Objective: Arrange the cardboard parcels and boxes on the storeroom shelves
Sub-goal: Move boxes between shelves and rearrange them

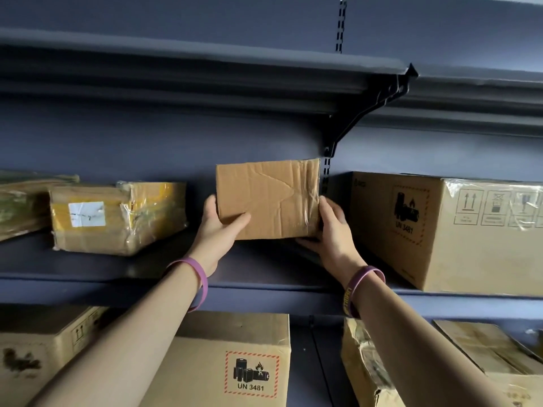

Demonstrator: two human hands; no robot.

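A small creased cardboard parcel with clear tape stands upright over the middle shelf, near the back wall. My left hand grips its lower left corner, thumb across the front face. My right hand holds its right edge and lower right corner, fingers wrapped behind. Whether the parcel's bottom touches the shelf is hidden by my hands. Both wrists wear purple bands.
A taped yellow parcel and a flat one lie to the left. A large box marked UN 3481 stands right of the parcel. Below sit more boxes, some torn. A shelf bracket hangs above.
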